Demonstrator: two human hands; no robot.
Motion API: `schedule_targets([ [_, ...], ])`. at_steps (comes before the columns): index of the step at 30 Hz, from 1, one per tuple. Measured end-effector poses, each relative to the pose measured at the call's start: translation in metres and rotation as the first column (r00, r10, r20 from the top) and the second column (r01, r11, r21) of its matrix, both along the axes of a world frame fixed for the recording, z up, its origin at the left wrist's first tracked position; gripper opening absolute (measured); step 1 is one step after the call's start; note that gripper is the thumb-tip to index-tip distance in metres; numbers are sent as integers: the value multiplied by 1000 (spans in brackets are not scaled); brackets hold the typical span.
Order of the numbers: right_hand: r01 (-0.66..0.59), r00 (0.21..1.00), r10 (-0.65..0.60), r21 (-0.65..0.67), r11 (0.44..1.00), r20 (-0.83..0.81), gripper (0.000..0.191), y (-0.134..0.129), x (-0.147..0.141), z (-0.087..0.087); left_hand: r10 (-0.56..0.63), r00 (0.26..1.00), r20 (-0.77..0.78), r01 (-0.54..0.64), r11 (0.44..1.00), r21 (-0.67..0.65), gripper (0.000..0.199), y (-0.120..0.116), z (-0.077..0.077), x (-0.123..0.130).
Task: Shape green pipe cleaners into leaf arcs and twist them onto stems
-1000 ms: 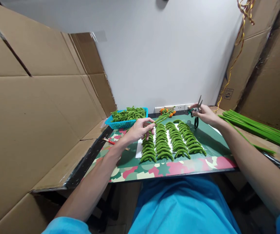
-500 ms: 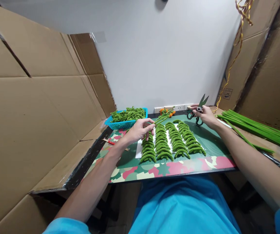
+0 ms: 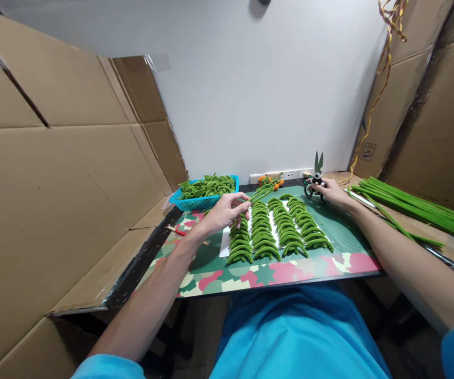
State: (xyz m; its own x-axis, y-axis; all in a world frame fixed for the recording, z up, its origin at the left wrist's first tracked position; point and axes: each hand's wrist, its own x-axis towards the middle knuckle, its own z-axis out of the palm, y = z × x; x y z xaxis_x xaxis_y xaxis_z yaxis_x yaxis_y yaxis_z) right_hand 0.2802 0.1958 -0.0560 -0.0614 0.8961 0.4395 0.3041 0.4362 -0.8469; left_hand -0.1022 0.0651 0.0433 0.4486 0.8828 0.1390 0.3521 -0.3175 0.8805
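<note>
Pinched in my left hand (image 3: 230, 209) are thin green pipe cleaners (image 3: 261, 193), their looped or doubled ends reaching up to the right. My right hand (image 3: 332, 191) holds dark-handled scissors (image 3: 318, 164) at the mat's back right. Their blades point up and stand slightly apart, touching nothing. Below and between my hands, several rows of curved green fuzzy pieces (image 3: 266, 231) lie on a white sheet (image 3: 224, 245). My left fingers hover over the top of the leftmost row and hide part of it.
A blue basket (image 3: 203, 203) heaped with green fuzzy pieces stands at the back left. Behind the rows lie orange fuzzy pieces (image 3: 278, 185). Long green pipe cleaners (image 3: 420, 205) rest on cardboard at right. A red-handled tool (image 3: 177, 230) lies at left. Cardboard walls (image 3: 72, 158) flank the table.
The scissors have swung from leaning right to nearly upright, and their blades have come closer together. My right hand has shifted slightly. My left hand has stayed almost still.
</note>
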Motion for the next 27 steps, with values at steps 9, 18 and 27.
schedule_targets([
  [9, 25, 993, -38, 120, 992, 110, 42, 2, -2, 2, 4, 1000, 30, -5, 1000, 5, 51, 1, -1, 0],
  [18, 90, 718, -383, 468, 879, 581, 54, -35, -32, 33, 63, 996, 67, -70, 992, 101, 46, 3, -2, 0],
  [27, -130, 704, -269, 491, 861, 658, 55, -56, -52, 44, 493, 860, -132, -332, 737, 589, 23, 1, -2, -3],
])
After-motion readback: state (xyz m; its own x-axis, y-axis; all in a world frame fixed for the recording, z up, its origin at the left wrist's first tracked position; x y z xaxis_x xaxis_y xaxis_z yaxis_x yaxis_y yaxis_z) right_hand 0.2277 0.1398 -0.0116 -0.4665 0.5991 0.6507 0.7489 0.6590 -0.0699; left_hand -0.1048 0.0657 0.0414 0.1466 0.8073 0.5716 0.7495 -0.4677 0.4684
